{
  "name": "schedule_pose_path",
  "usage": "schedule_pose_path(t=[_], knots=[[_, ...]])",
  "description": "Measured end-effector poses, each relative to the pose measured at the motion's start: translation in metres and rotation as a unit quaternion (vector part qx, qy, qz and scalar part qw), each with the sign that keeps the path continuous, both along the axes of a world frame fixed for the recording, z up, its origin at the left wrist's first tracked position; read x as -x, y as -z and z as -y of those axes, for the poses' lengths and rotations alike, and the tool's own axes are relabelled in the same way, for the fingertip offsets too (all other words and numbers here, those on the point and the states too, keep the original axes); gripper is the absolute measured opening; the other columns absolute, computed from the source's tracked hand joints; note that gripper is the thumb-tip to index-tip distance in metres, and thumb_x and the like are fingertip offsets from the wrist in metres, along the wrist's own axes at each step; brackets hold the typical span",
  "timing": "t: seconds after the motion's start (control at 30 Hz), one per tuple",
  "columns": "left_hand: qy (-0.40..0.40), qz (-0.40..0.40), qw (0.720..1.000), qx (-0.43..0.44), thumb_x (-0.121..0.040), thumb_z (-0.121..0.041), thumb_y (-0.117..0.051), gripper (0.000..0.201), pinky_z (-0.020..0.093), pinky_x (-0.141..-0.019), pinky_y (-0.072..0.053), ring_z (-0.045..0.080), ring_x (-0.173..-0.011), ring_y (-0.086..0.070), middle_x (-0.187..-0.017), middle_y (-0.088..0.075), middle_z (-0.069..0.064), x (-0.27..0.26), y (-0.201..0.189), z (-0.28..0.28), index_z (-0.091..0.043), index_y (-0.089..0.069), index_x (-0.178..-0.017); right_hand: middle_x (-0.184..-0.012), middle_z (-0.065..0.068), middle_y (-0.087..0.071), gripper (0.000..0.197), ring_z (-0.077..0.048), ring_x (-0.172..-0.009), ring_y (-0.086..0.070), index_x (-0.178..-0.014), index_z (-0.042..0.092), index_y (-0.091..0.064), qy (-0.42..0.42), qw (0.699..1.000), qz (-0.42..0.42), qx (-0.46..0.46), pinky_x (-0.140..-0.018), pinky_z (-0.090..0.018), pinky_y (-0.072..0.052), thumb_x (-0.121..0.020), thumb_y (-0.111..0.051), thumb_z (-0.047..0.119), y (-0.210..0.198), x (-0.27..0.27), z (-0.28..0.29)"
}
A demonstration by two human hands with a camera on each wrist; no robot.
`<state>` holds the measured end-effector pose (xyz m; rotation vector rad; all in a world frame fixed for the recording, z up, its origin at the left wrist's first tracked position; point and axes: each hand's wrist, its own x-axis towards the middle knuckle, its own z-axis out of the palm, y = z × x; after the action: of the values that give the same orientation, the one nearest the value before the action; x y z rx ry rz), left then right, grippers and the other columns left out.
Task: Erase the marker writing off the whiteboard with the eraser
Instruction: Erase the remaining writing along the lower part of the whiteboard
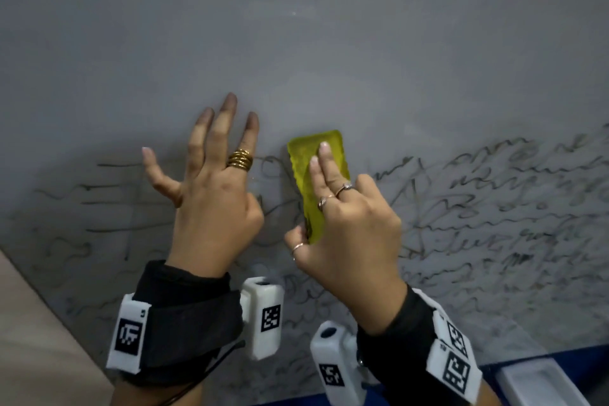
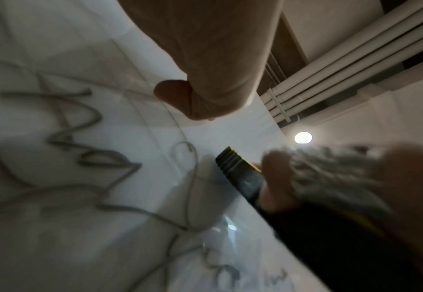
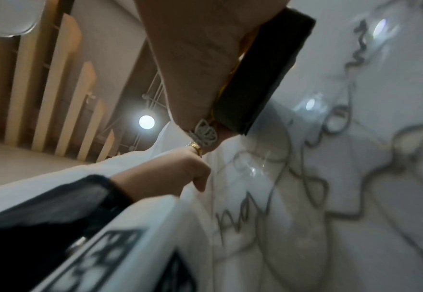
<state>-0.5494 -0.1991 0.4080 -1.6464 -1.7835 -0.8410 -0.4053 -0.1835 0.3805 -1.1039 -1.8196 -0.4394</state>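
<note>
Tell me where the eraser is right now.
In the head view the yellow eraser sits near the middle, flat on the whiteboard, gripped by the right hand, just right of the splayed left hand.

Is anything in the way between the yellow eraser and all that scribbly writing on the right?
Nothing visible. The eraser, held by the right hand, lies on the whiteboard, and the writing beside it is uncovered.
</note>
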Motion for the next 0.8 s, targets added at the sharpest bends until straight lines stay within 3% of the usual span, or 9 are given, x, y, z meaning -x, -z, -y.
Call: schedule_pose_path(t=[0.13, 0.3, 0.43, 0.53, 0.67, 0.8], knots=[[-0.021, -0.008, 1.0, 0.017, -0.06, -0.013, -0.044, 0.09, 0.065, -0.102, 0.006, 0.015, -0.145, -0.013, -0.16, -0.01, -0.006, 0.01, 0.006, 0.004, -0.036, -0.032, -0.146, -0.132, 0.008, -0.057, 0.073, -0.017, -0.073, -0.051, -0.117, 0.017, -0.068, -0.056, 0.998, 0.04, -0.009, -0.046, -0.021, -0.045, -0.046, -0.064, 0.033, 0.019, -0.006, -0.001], [-0.031, -0.023, 0.999, 0.014, -0.06, -0.01, -0.047, 0.093, 0.069, -0.101, 0.005, 0.014, -0.145, -0.012, -0.16, -0.009, -0.006, 0.011, 0.01, 0.0, -0.037, -0.029, -0.147, -0.131, 0.006, -0.059, 0.074, -0.019, -0.073, -0.053, -0.117, 0.015, -0.068, -0.071, 0.997, 0.025, -0.032, -0.047, -0.02, -0.042, -0.045, -0.066, 0.03, -0.004, 0.005, -0.007], [-0.039, -0.038, 0.999, -0.004, -0.061, 0.0, -0.06, 0.098, 0.069, -0.1, 0.008, 0.015, -0.145, -0.014, -0.16, -0.011, -0.007, 0.015, 0.011, -0.003, -0.038, -0.031, -0.146, -0.134, 0.009, -0.056, 0.074, -0.019, -0.074, -0.05, -0.12, 0.017, -0.066, -0.114, 0.989, 0.096, -0.021, -0.05, -0.021, -0.039, -0.046, -0.065, 0.025, 0.011, 0.0, -0.007], [-0.039, -0.039, 0.998, -0.01, -0.062, -0.005, -0.052, 0.093, 0.069, -0.099, 0.008, 0.014, -0.144, -0.014, -0.159, -0.012, -0.006, 0.016, 0.012, -0.002, -0.038, -0.031, -0.146, -0.134, 0.015, -0.054, 0.066, -0.016, -0.075, -0.04, -0.118, 0.025, -0.068, -0.126, 0.985, 0.109, -0.039, -0.051, -0.025, -0.043, -0.052, -0.063, 0.023, 0.022, -0.028, -0.019], [-0.034, -0.013, 0.999, 0.002, -0.06, -0.008, -0.045, 0.093, 0.068, -0.099, 0.011, 0.012, -0.145, -0.009, -0.16, -0.009, -0.008, 0.014, 0.013, -0.003, -0.04, -0.029, -0.146, -0.142, 0.002, -0.048, 0.057, -0.022, -0.074, -0.034, -0.113, 0.028, -0.07, -0.143, 0.977, 0.11, -0.111, -0.061, -0.032, -0.038, -0.057, -0.064, 0.017, 0.009, -0.046, -0.038], [-0.022, -0.009, 1.0, -0.004, -0.063, -0.003, -0.052, 0.095, 0.066, -0.099, 0.013, 0.01, -0.145, -0.007, -0.16, -0.007, -0.011, 0.016, 0.012, -0.003, -0.041, -0.027, -0.146, -0.141, -0.009, -0.048, 0.063, -0.025, -0.078, -0.041, -0.117, 0.024, -0.068, -0.171, 0.973, 0.059, -0.145, -0.069, -0.041, -0.038, -0.056, -0.068, 0.009, 0.009, -0.056, -0.047]])
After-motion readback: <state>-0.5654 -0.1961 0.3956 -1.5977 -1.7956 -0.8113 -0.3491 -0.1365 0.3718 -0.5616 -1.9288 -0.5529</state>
